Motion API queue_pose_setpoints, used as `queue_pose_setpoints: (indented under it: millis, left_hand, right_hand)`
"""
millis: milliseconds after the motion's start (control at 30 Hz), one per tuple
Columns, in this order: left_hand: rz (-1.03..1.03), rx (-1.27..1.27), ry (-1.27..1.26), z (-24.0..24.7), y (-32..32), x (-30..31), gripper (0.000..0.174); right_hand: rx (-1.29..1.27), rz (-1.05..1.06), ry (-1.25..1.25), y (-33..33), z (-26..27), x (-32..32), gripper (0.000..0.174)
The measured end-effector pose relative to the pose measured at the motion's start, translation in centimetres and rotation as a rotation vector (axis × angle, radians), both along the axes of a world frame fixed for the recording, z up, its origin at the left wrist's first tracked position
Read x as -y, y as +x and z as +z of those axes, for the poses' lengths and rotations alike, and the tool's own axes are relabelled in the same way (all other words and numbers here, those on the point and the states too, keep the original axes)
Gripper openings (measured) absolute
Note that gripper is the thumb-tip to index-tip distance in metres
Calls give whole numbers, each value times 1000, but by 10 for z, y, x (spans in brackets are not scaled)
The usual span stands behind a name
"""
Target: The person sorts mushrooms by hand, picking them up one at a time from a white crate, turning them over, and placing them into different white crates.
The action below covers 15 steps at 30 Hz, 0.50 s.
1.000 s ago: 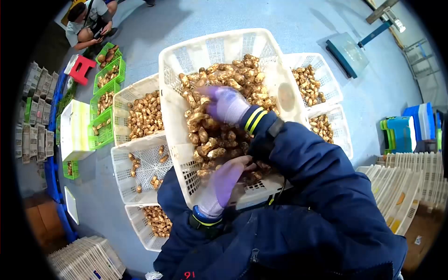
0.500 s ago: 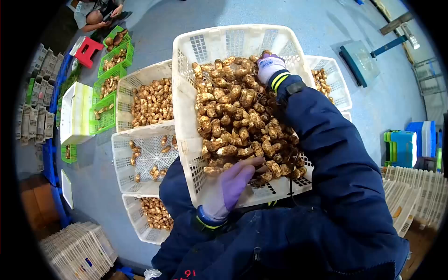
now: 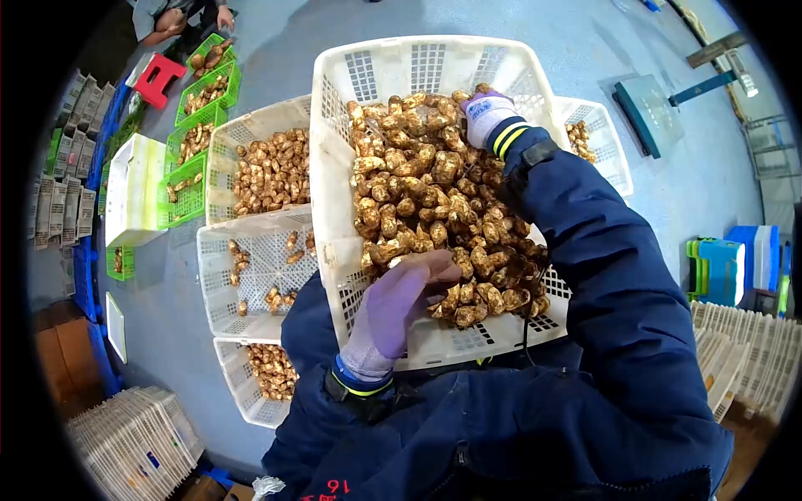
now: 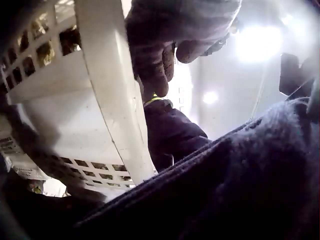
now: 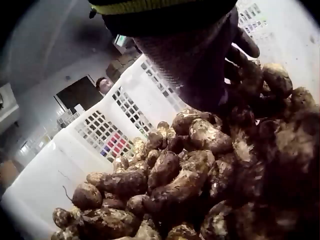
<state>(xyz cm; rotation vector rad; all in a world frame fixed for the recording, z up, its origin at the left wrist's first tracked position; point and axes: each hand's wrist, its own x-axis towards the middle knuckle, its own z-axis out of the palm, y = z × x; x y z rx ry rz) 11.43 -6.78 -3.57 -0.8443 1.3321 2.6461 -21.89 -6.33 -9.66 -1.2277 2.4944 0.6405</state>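
Note:
A large white plastic basket (image 3: 332,217) full of brown-and-white matsutake mushrooms (image 3: 447,171) stands in front of my body. My gloved right hand (image 3: 487,117) reaches into its far right part, palm down on the mushrooms beside the wall; its fingertips are mostly hidden, so I cannot tell if they grip one. In the right wrist view, the dark glove (image 5: 200,65) sits right over the mushrooms (image 5: 205,135). My gloved left hand (image 3: 397,305) hovers at the near left of the pile, fingers loosely extended and holding nothing. The left wrist view catches fingers (image 4: 172,50) beside the basket rim (image 4: 107,80).
More white baskets of mushrooms (image 3: 274,171) stand left and right. Green baskets (image 3: 194,142), a foam box (image 3: 134,192) and a red stool (image 3: 159,79) are at the far left, near a crouching person (image 3: 167,21). A platform scale (image 3: 652,113) stands right; stacked crates (image 3: 743,351) are near.
My right hand has moved from mid-pile to the far right of the basket, staying there over the last half second. My left hand has lifted slightly, its fingers shifting up over the pile.

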Motion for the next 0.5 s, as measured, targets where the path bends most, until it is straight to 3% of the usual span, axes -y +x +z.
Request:
queue_pose_setpoints:
  millis: [67, 133, 200, 333, 400, 500]
  left_hand:
    - [2, -28, 16, -2, -1, -1, 49]
    - [2, -16, 28, -2, -1, 0, 49]
    - [17, -27, 32, -3, 1, 0, 51]
    - [65, -63, 66, -3, 1, 0, 53]
    - [147, -105, 122, -4, 0, -1, 54]
    - [255, -168, 54, 15, -5, 5, 62]
  right_hand:
    - [18, 60, 25, -3, 1, -1, 48]
    - [69, 6, -71, -3, 3, -7, 50]
    - [154, -124, 59, -17, -7, -3, 54]
    - [162, -137, 12, -8, 3, -14, 53]
    - [122, -183, -198, -10, -2, -22, 46]
    - [316, -133, -339, 9, 47, -25, 44]
